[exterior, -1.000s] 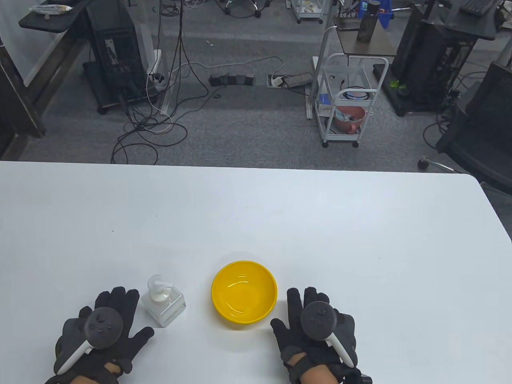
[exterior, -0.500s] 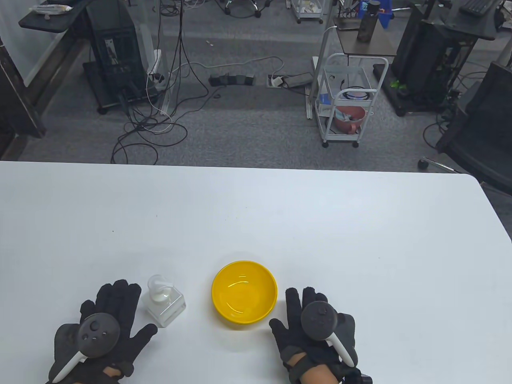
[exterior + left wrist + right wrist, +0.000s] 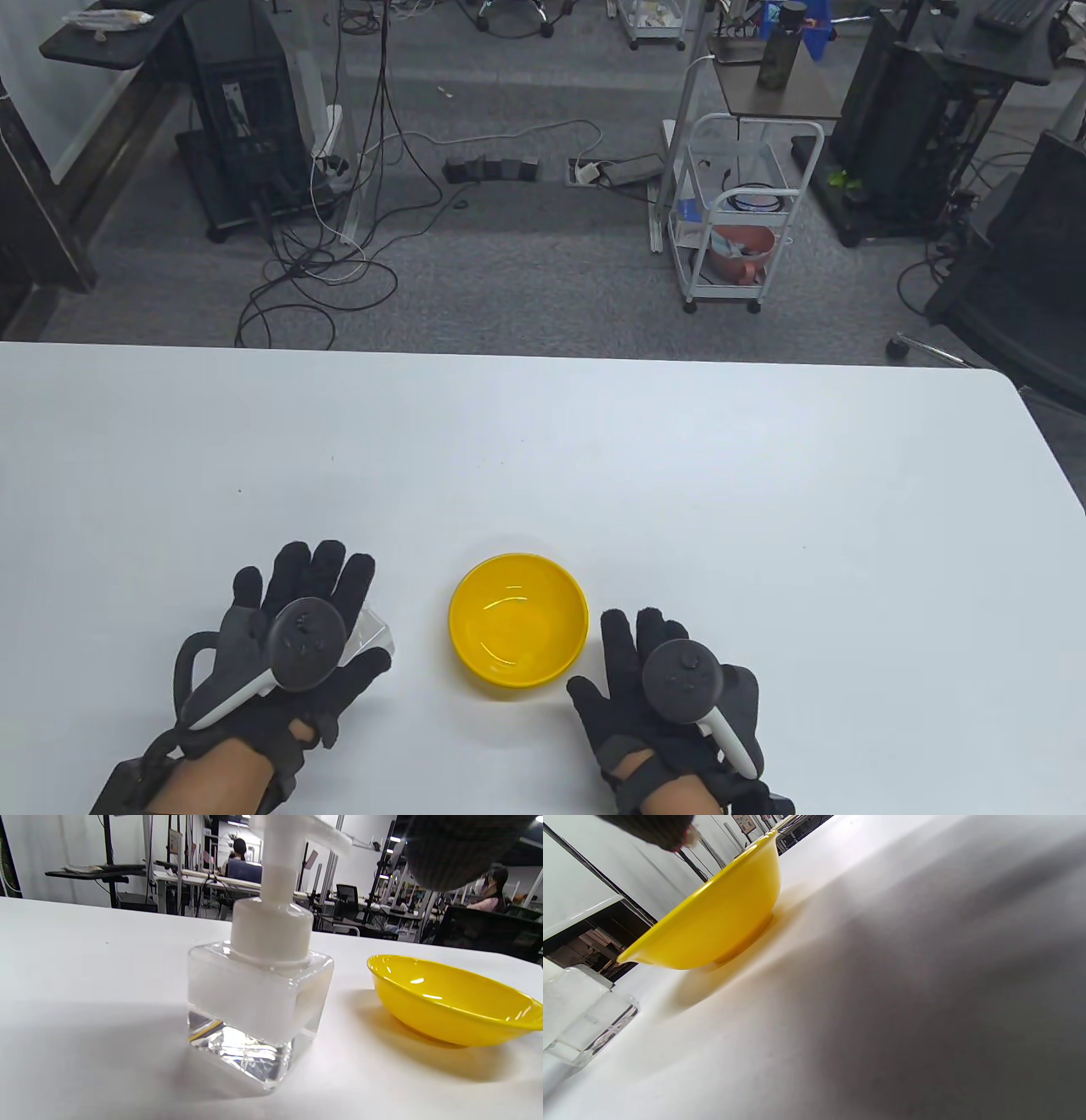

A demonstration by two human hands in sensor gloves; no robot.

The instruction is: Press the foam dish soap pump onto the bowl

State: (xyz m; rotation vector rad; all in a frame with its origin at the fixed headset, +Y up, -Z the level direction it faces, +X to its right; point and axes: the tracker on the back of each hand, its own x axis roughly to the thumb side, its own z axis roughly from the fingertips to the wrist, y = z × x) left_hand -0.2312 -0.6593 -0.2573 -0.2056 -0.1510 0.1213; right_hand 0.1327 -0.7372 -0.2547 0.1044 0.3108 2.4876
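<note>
A clear square foam soap bottle (image 3: 258, 1014) with a white pump (image 3: 280, 878) stands on the white table, left of a yellow bowl (image 3: 517, 618). My left hand (image 3: 310, 594) hovers over the bottle with its fingers spread and hides most of it in the table view; only a corner of the bottle (image 3: 374, 634) shows. In the left wrist view one gloved fingertip (image 3: 458, 849) hangs to the right of the pump, apart from it. My right hand (image 3: 640, 658) lies flat on the table just right of the bowl, holding nothing. The right wrist view shows the bowl (image 3: 712, 929) and the bottle (image 3: 577, 1014).
The white table (image 3: 679, 475) stretches far beyond the bowl and to the right. Its far edge runs across the middle of the table view, with floor, cables and a white cart (image 3: 738, 221) beyond it.
My left hand has lifted off the table and moved forward and right, from beside the bottle to over it. The right hand, bowl and bottle have stayed put.
</note>
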